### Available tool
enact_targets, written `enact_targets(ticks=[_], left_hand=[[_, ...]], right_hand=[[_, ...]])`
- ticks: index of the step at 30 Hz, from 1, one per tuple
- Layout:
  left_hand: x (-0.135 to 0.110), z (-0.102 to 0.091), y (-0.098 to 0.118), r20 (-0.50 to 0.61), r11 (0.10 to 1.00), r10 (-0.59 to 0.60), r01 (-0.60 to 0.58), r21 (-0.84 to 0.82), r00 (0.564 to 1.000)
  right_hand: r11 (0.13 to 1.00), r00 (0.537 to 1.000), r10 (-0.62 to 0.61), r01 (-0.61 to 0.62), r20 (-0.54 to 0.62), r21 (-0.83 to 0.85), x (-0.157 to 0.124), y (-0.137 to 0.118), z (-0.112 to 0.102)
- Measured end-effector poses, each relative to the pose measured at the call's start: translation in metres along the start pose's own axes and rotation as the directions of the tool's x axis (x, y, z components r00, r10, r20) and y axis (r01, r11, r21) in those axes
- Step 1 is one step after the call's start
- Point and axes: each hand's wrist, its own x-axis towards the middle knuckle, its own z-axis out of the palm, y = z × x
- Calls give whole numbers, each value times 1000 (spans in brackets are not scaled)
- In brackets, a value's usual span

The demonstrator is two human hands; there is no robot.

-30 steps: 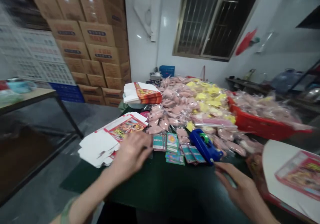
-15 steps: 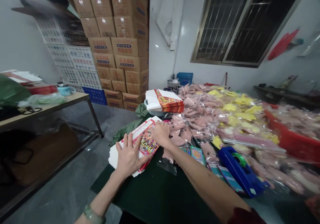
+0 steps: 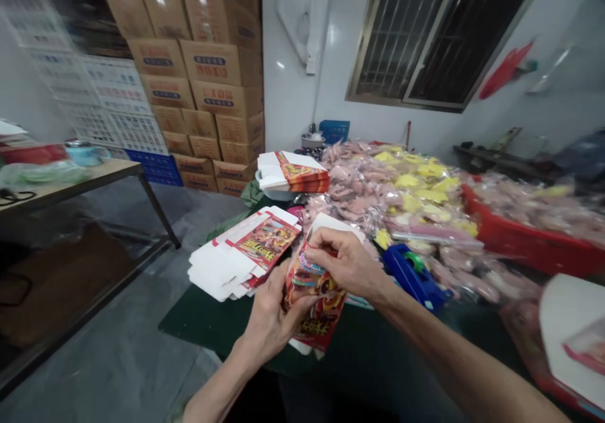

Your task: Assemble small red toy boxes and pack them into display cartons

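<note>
Hands [image 3: 347, 264] around printed carton [image 3: 324, 312]

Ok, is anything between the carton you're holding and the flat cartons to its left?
Only your left hand, which grips the printed carton on that side. No other object shows between it and the flat white cartons. Your right hand is on the carton's far side.

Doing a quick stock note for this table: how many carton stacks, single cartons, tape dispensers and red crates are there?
Carton stacks: 2
Held carton: 1
Blurred carton: 1
Tape dispenser: 1
Red crate: 1
Total: 6
</note>
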Motion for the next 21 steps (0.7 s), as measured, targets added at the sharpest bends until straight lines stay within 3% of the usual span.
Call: enact_targets(ticks=[1, 3, 5, 6, 7, 9, 10, 11, 12, 13, 15, 16, 19, 21], left_hand=[[-3, 11, 4, 104, 978, -69, 87, -188, 992], [-8, 32, 13, 293, 812, -176, 307, -497, 940], [-9, 48, 22, 356, 620, -243, 426, -658, 902], [-9, 54, 25, 340, 574, -279, 439, -691, 898], [-9, 57, 27, 298, 573, -317, 432, -696, 900], [-8, 60, 24, 175, 672, -369, 392, -629, 913], [-8, 60, 19, 112, 740, -362, 359, -568, 925], [-8, 60, 13, 63, 801, -337, 322, -504, 939], [-7, 61, 5, 34, 847, -303, 286, -449, 952], [-7, 62, -3, 19, 874, -268, 251, -416, 963], [-7, 67, -17, 16, 890, -228, 215, -403, 974], [-7, 70, -23, 21, 889, -220, 209, -407, 975], [-8, 74, -27, 56, 891, -188, 194, -410, 981], [-5, 72, -23, 66, 890, -158, 171, -423, 985]], right_hand=[[1000, 1000, 0, 0, 6, -25, -8, 1, -4], [991, 1000, -29, 29, 0, -132, -20, 6, -11], [947, 986, -146, 116, -83, -298, -34, 11, -19], [905, 959, -239, 161, -156, -394, -42, 13, -23], [853, 906, -342, 187, -250, -488, -51, 15, -28], [787, 743, -483, 136, -463, -602, -71, 22, -34], [803, 672, -482, 80, -563, -591, -80, 28, -35], [851, 631, -423, 30, -650, -524, -89, 35, -35], [913, 628, -314, -5, -712, -407, -96, 45, -32], [966, 653, -180, -25, -736, -258, -101, 56, -27], [999, 718, 36, -43, -696, 8, -105, 76, -14], [996, 733, 86, -42, -675, 82, -105, 85, -7], [996, 759, 77, -26, -647, 88, -103, 100, 5], [999, 809, 44, -21, -586, 46, -104, 104, 4]])
